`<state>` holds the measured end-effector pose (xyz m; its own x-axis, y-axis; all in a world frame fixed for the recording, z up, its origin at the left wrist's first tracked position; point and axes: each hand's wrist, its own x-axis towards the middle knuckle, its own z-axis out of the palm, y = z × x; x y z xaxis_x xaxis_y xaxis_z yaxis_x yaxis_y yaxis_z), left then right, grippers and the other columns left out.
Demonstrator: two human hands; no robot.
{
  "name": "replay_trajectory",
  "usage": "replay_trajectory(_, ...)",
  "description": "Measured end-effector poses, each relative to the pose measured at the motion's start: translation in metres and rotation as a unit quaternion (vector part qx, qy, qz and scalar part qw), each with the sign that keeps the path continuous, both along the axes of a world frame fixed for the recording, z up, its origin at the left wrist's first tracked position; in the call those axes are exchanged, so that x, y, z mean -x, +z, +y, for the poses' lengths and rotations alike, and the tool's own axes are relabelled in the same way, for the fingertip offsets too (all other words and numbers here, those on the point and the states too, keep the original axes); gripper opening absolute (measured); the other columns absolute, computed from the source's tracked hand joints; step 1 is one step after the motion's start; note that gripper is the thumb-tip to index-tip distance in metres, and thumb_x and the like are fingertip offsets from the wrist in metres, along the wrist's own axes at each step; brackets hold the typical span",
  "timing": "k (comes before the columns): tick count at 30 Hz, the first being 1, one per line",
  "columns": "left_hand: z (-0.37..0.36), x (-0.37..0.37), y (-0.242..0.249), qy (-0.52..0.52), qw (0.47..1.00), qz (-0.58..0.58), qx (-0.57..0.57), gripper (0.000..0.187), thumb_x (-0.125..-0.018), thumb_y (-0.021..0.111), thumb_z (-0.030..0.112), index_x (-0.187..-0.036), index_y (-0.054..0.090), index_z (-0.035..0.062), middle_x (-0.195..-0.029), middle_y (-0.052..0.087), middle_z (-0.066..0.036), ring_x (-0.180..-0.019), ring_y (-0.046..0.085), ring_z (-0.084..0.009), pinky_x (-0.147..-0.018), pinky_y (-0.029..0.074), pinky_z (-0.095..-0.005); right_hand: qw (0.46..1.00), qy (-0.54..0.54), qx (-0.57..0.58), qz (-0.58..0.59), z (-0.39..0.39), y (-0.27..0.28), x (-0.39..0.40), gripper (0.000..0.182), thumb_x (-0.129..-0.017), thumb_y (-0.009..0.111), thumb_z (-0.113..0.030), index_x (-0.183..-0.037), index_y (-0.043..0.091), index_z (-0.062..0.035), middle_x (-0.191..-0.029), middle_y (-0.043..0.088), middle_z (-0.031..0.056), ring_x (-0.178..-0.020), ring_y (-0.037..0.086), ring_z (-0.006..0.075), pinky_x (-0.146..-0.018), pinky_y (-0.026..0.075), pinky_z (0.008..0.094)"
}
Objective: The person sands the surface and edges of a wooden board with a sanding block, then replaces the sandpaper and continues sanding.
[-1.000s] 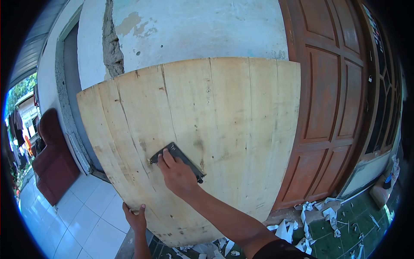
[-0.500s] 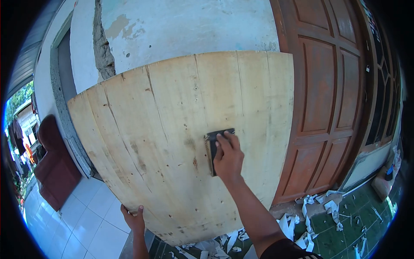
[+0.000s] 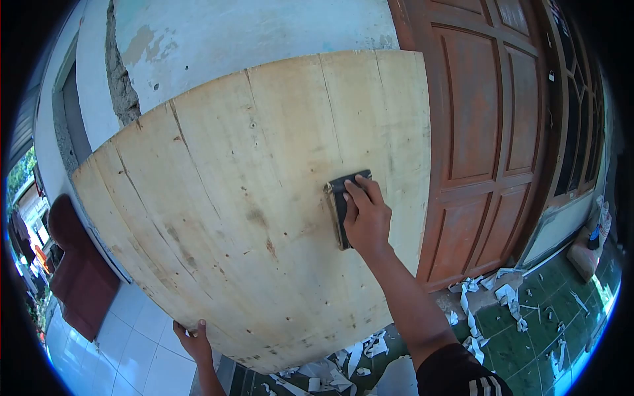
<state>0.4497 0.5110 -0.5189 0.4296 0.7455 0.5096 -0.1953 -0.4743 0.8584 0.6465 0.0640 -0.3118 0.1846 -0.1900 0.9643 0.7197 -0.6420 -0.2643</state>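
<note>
A large pale plywood board (image 3: 218, 218) with dark cracks and stains stands tilted in front of the wall. My right hand (image 3: 367, 214) is wrapped round a dark flat block (image 3: 339, 210), pressed against the board right of its middle. At the board's lower left edge, my left hand (image 3: 196, 344) grips the rim, thumb on the front face; its other fingers are partly hidden.
Behind the board is a pale blue wall (image 3: 264, 33) with peeling patches. A brown panelled door (image 3: 465, 105) stands at the right. Torn white strips (image 3: 508, 300) litter the green tiled floor (image 3: 495, 323). A dark red cushioned piece (image 3: 82, 284) leans at the left.
My right hand and the block have moved to the right and slightly up over the board. The view has shifted, and my left hand still holds the same edge.
</note>
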Motion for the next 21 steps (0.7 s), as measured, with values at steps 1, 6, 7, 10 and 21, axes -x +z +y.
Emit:
replay_trajectory(1, 0.001, 0.000, 0.000, 0.004, 1.000, 0.003, -0.002, 0.084, -0.088, 0.079, 0.006, -0.155, 0.029, -0.0019, -0.153, 0.043, -0.024, -0.141, 0.046, -0.0333, -0.118, 0.038, -0.0449, 1.000, 0.008, -0.012, 0.022, 0.005, -0.055, 0.005, 0.024, -0.087, 0.072, 0.001, -0.111, 0.075, -0.0017, -0.119, 0.068, 0.0218, -0.087, 0.075, 0.0353, -0.072, 0.063, 0.0412)
replay_trajectory(6, -0.001, -0.003, 0.003, -0.017, 1.000, 0.002, 0.002, 0.084, -0.090, 0.078, 0.008, -0.156, 0.028, -0.0026, -0.154, 0.042, -0.025, -0.141, 0.046, -0.0335, -0.119, 0.036, -0.0441, 0.990, 0.046, 0.109, 0.073, -0.010, -0.233, 0.014, 0.038, -0.078, 0.072, 0.002, -0.115, 0.076, -0.0079, -0.125, 0.066, 0.0195, -0.090, 0.075, 0.0341, -0.072, 0.064, 0.0405)
replay_trajectory(7, -0.002, -0.001, 0.002, -0.013, 1.000, 0.006, 0.001, 0.084, -0.090, 0.077, 0.008, -0.156, 0.027, -0.0027, -0.155, 0.042, -0.025, -0.141, 0.046, -0.0335, -0.119, 0.036, -0.0440, 0.987, 0.052, 0.125, 0.086, -0.014, -0.235, 0.009, 0.041, -0.076, 0.072, 0.002, -0.115, 0.076, -0.0084, -0.127, 0.065, 0.0187, -0.089, 0.075, 0.0335, -0.071, 0.064, 0.0401)
replay_trajectory(10, 0.002, -0.002, -0.003, -0.014, 1.000, -0.001, -0.005, 0.085, -0.091, 0.077, 0.010, -0.157, 0.026, -0.0029, -0.156, 0.041, -0.025, -0.141, 0.045, -0.0336, -0.120, 0.035, -0.0440, 0.988, 0.035, 0.140, 0.063, -0.021, -0.149, -0.003, 0.048, -0.074, 0.072, 0.002, -0.120, 0.073, -0.0081, -0.132, 0.060, 0.0175, -0.089, 0.074, 0.0334, -0.069, 0.063, 0.0422)
replay_trajectory(21, -0.006, 0.003, 0.000, 0.014, 1.000, 0.021, -0.007, 0.086, -0.092, 0.079, 0.013, -0.158, 0.026, -0.0021, -0.153, 0.043, -0.023, -0.141, 0.044, -0.0322, -0.120, 0.035, -0.0444, 0.996, 0.041, 0.035, 0.075, -0.025, -0.200, 0.002, 0.029, -0.083, 0.070, 0.006, -0.112, 0.074, 0.0008, -0.129, 0.066, 0.0230, -0.096, 0.075, 0.0400, -0.074, 0.064, 0.0426)
